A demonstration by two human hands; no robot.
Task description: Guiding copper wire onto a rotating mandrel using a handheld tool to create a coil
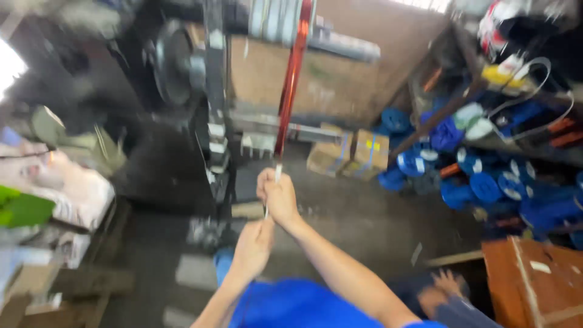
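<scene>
Both hands, right hand (pixel 279 197) above left hand (pixel 255 243), fists tight around red strip (pixel 290 79)

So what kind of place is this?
Probably a small workshop or storeroom: a dark machine with a wheel, blue wire coils heaped by a cluttered rack, cardboard boxes on the floor.

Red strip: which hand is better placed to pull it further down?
Probably right. The right hand grips highest, just below the red strip; the left hand sits lower on the tail, nearer the body.
</scene>
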